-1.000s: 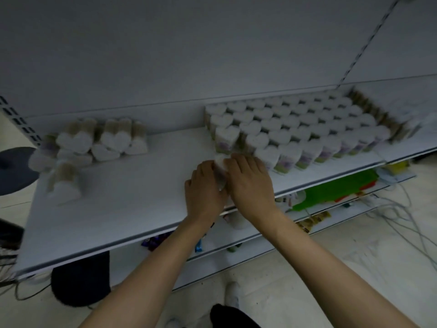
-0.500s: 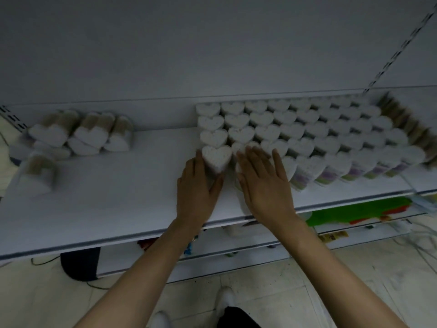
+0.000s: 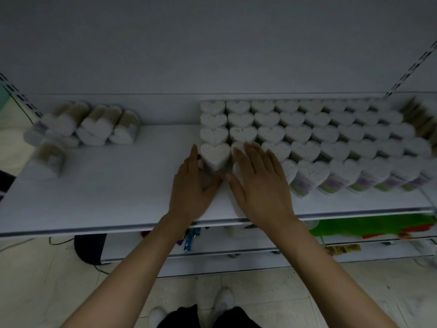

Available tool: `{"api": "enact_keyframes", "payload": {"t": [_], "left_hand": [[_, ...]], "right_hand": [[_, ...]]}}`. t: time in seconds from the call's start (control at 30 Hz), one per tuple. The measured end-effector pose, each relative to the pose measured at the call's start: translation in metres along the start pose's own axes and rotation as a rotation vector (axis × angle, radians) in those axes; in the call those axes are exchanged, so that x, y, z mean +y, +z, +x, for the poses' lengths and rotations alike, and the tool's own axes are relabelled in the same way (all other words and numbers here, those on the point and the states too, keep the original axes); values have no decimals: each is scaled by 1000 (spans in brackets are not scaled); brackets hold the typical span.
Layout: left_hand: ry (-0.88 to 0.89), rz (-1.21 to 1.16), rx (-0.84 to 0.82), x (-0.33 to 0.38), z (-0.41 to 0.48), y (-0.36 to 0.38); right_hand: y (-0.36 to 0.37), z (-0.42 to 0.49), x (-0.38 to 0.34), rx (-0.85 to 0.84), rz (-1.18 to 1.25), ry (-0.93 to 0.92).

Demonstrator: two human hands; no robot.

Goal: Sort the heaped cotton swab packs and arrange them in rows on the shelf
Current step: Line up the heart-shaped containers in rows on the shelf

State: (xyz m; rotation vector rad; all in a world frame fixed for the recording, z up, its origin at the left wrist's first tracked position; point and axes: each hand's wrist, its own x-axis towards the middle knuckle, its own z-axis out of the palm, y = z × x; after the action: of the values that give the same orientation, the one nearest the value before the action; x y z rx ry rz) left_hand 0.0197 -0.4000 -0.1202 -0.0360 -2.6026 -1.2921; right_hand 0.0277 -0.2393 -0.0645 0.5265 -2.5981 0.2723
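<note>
Both hands have slid farther onto the shelf (image 3: 106,185) since half a second ago.
Rows of packs (image 3: 307,133) fill its right; a heap (image 3: 89,124) lies far left. Left hand (image 3: 192,185) and right hand (image 3: 260,183), fingers spread flat, flank the near-left heart pack (image 3: 214,155).

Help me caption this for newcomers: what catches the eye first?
A tidy block of heart-shaped swab packs fills the shelf's right half. Both hands, left hand and right hand, flank the front-left pack. A loose heap lies far left.
</note>
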Motion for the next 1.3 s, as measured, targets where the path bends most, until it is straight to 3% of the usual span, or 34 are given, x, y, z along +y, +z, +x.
{"api": "enact_keyframes", "payload": {"t": [0.17,0.4,0.57,0.77,0.9,0.97,1.1,1.17,1.3], "left_hand": [[-70,-121,39,-2,-23,-38],[-63,216,357,-70,-52,-143],[-86,269,450,-111,-45,-198],[-361,168,410,-147,-14,-218],[-386,169,489,-152,-11,-220],[-307,102,459,-148,-19,-223],[-49,-61,224,-128,-47,-234],[-37,-105,143,-117,-56,-239],[-109,-190,79,-119,-60,-241]], "right_hand": [[3,18,-52,45,158,-117],[33,37,-154,-147,369,-189],[54,43,-214,-324,544,-43],[65,36,-254,-258,695,225],[67,30,-268,-270,745,358],[66,28,-275,-272,824,463],[58,30,-296,-214,1096,554],[59,30,-303,-162,1079,525],[59,30,-304,-118,1045,652]]}}
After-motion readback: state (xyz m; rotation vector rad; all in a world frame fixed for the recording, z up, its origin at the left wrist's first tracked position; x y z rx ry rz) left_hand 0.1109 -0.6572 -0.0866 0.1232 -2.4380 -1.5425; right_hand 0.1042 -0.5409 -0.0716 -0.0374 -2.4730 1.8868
